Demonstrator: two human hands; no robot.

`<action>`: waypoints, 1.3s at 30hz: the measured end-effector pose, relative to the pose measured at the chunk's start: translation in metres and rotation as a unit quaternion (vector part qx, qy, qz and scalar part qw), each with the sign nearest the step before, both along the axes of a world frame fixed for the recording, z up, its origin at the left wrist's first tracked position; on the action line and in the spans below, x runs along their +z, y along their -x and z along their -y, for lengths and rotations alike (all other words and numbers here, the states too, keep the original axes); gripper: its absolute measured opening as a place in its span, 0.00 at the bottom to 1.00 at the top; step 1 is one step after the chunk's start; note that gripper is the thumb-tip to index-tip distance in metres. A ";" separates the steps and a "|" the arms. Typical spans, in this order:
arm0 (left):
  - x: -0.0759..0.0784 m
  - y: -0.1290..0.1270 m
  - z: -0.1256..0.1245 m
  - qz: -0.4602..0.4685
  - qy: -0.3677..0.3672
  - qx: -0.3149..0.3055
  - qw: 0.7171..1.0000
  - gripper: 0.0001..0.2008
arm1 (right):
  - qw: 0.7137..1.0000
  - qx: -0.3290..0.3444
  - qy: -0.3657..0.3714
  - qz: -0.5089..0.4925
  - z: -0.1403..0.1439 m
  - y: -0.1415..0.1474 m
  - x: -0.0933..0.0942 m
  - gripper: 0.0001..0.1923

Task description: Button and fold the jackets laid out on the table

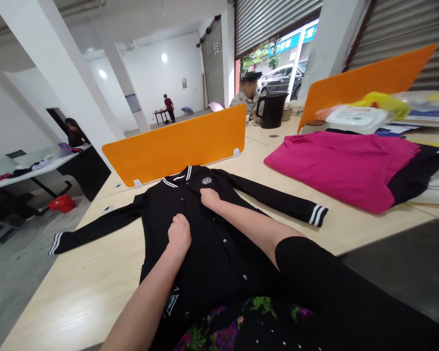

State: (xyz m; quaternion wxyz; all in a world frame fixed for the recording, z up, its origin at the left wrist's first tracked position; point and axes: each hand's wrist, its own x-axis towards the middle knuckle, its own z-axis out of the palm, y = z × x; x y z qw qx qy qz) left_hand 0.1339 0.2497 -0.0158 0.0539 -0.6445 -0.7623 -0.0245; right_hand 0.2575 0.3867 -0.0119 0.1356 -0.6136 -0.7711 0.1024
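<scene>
While you press it flat:
jacket (208, 253): soft, light (likely slides)
left hand (179, 233): curled, pressing jacket
right hand (209, 196): closed near collar (185, 175)
hold: shoulders beside collar

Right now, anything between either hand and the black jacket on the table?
Nothing visible. Both hands already rest on the black jacket, which lies spread flat on the table: the left hand on its front, the right hand nearer the collar. The pink garment lies off to the right, apart from the jacket.
</scene>
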 end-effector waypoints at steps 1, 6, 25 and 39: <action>0.000 -0.001 -0.002 0.004 -0.002 0.000 1.000 0.15 | 1.000 0.003 -0.010 -0.010 0.000 0.002 0.002 0.16; 0.012 0.010 -0.020 0.049 -0.002 0.016 0.999 0.14 | 0.996 0.052 -0.053 -0.046 0.006 0.020 0.006 0.19; 0.008 0.009 0.068 0.104 0.102 0.009 0.989 0.16 | 0.991 0.096 0.098 0.008 0.083 -0.003 0.010 0.23; 0.031 -0.011 0.054 0.251 0.016 0.023 0.968 0.09 | 0.971 0.105 0.135 -0.170 0.100 -0.010 0.016 0.21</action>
